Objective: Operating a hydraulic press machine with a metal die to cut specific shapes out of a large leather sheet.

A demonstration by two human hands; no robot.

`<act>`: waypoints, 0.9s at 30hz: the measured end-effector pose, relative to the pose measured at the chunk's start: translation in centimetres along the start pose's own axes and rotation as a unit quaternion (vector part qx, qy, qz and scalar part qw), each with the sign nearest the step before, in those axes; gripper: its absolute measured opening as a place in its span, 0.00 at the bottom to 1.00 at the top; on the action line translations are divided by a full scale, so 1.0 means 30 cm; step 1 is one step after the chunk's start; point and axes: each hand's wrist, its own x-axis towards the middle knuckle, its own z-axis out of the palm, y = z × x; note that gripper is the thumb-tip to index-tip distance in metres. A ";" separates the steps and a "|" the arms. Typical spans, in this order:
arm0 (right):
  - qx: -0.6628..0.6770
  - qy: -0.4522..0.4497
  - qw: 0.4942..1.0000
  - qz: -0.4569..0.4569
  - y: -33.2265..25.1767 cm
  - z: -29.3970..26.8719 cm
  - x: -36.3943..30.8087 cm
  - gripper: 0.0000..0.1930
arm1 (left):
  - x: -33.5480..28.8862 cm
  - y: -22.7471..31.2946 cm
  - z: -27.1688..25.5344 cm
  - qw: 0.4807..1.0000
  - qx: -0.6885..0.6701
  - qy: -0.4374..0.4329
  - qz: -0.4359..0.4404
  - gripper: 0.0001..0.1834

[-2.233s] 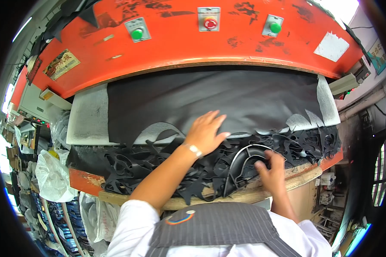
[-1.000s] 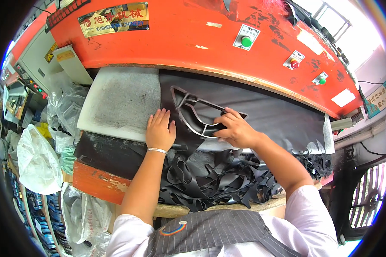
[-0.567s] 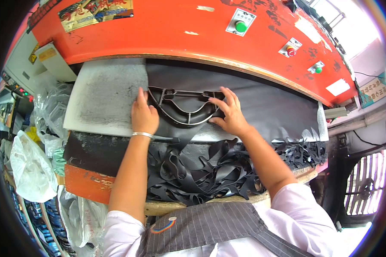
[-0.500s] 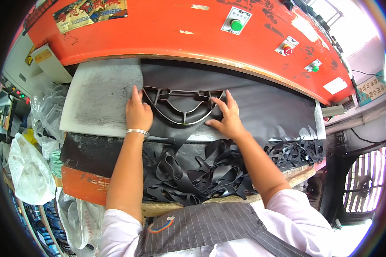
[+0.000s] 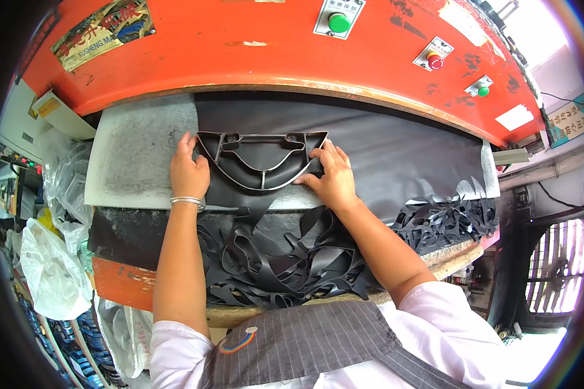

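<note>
So the die (image 5: 263, 174) has really travelled: a couple of seconds ago it was down in the scraps under the right hand, then it was on the sheet at a slant, and now it lies squared up, straight side away from the person. The view's swung left a bit too.

Hands are apart, one at each end of the die. Left hand (image 5: 190, 174) is right by its left tip, fingers stretched out and thumb spread; can't tell if it's actually touching. Right hand (image 5: 334, 172) is on the right end, fingers bent, thumb by the curved edge, but can't tell how firmly it's gripping.

The die itself is a half-moon: bright metal rims, dark insides, a dipping inner strip and a few cross ribs. It's flat on the black sheet (image 5: 396, 142), left tip about at the sheet's edge. White pad (image 5: 139, 155) shows left of the die. Nearer the person than the die there's a heap of curly black scraps (image 5: 285, 259) on the dark counter (image 5: 126, 233). Beyond the die is a scuffed orange machine (image 5: 207, 61) with buttons, and well off to its left, clear plastic bags (image 5: 55, 266).
</note>
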 end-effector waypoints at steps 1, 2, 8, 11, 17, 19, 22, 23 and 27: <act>0.002 0.002 1.000 0.000 0.001 0.000 0.003 0.33 | 0.006 0.002 -0.002 1.000 0.005 -0.002 0.010 0.31; 0.000 0.008 1.000 0.003 0.000 0.000 0.005 0.33 | 0.009 0.008 0.000 1.000 0.007 -0.001 0.012 0.31; -0.007 0.006 1.000 -0.013 -0.004 -0.042 -0.019 0.34 | -0.023 0.013 -0.014 0.996 0.075 -0.011 0.040 0.31; 0.080 0.024 0.996 -0.008 0.005 -0.149 -0.030 0.38 | -0.040 0.035 -0.053 0.999 0.016 0.016 0.039 0.31; 0.269 0.483 0.812 0.185 0.355 -0.692 -0.032 0.32 | -0.197 0.425 -0.095 0.985 -0.166 0.040 -0.002 0.15; 0.243 0.582 0.757 0.170 0.425 -0.874 0.028 0.34 | -0.209 0.634 -0.088 0.977 -0.204 -0.021 0.059 0.08; 0.104 0.592 0.769 0.216 0.613 -1.068 0.059 0.38 | -0.232 0.911 -0.095 0.941 -0.202 0.060 0.264 0.03; 0.006 0.545 0.793 0.270 0.618 -1.084 0.056 0.40 | -0.244 0.959 -0.104 0.919 -0.190 0.119 0.326 0.03; 0.047 0.541 0.788 0.289 0.504 -1.044 -0.031 0.41 | -0.238 0.971 -0.156 0.908 -0.062 0.155 0.383 0.07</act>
